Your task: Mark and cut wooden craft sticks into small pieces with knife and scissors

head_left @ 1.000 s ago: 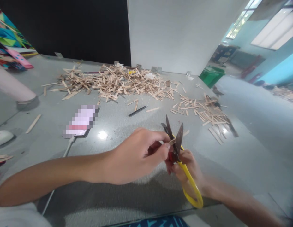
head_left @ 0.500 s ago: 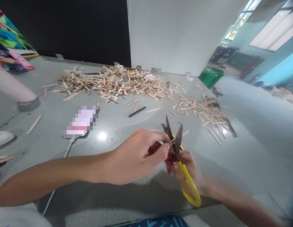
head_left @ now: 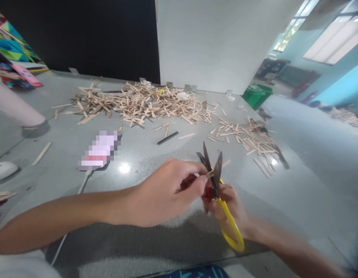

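Observation:
My left hand (head_left: 167, 195) comes in from the left, thumb and forefinger pinched on a small flat wooden stick (head_left: 209, 175). The stick reaches between the parted blades of a pair of yellow-handled scissors (head_left: 231, 222). My right hand (head_left: 233, 206) is wrapped round the scissors, their dark blades pointing up and away from me. Something red and a dark pointed tip (head_left: 200, 156) show beside the blades; what they belong to is partly hidden by my fingers. Just beyond the blades, a pale stick (head_left: 226, 163) lies on the grey table (head_left: 144, 154).
A wide heap of wooden sticks (head_left: 156, 104) lies along the upright panel (head_left: 213, 42), with a smaller scatter (head_left: 251, 135) to the right. A black pen (head_left: 168, 137), a blurred-out phone-like device (head_left: 99, 150) on a white cable and a white mouse (head_left: 4, 170) lie nearer.

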Demonstrator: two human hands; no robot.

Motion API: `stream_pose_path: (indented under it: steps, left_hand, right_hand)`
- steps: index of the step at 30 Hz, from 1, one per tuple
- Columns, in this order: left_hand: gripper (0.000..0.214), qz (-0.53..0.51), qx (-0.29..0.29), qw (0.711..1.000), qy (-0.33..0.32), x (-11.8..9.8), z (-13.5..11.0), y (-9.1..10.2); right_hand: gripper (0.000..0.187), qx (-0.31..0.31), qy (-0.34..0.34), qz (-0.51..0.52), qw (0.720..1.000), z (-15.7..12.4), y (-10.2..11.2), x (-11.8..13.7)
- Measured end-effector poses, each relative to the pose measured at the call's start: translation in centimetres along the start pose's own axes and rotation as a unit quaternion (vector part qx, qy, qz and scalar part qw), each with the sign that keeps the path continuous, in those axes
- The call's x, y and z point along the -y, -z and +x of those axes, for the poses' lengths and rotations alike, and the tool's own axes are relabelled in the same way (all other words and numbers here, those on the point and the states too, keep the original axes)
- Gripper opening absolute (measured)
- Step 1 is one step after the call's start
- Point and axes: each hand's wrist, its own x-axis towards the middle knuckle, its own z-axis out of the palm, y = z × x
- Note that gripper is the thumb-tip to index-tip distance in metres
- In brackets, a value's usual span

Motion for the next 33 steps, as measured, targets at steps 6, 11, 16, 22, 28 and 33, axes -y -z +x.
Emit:
stream_pose_path:
  steps: [6, 11, 16, 22, 28, 33]
  left_hand:
    - [0.037, -0.036, -0.063, 0.997, -0.012, 0.6, 0.3, -0.4]
    - [0.035, 0.086, -0.142, 0.985, -0.056, 2.0, 0.5, -1.0]
    - [0.024, 0.326, -0.312, 0.876, -0.167, 2.3, 0.4, 0.8]
    - [0.027, 0.125, -0.191, 0.973, -0.022, 1.2, 1.0, 3.3]
    - [0.024, 0.067, -0.099, 0.991, 0.066, 1.5, 1.8, 2.5]
    - [0.024, 0.062, -0.044, 0.994, 0.077, 2.2, 2.5, 1.5]
  right_hand:
    - [0.045, 0.019, -0.026, 0.100, 0.994, 1.2, -0.1, 1.3]
    - [0.048, 0.032, -0.066, 0.105, 0.992, 1.7, 0.8, 2.1]
    - [0.055, 0.028, -0.104, 0.131, 0.986, 2.0, 1.2, 1.3]
    - [0.058, 0.019, -0.115, 0.101, 0.988, 2.5, 1.6, 1.0]
    - [0.046, -0.101, -0.134, 0.137, 0.976, 2.7, 1.2, 1.0]
    - [0.039, -0.161, -0.147, 0.132, 0.967, 3.1, 1.0, 1.7]
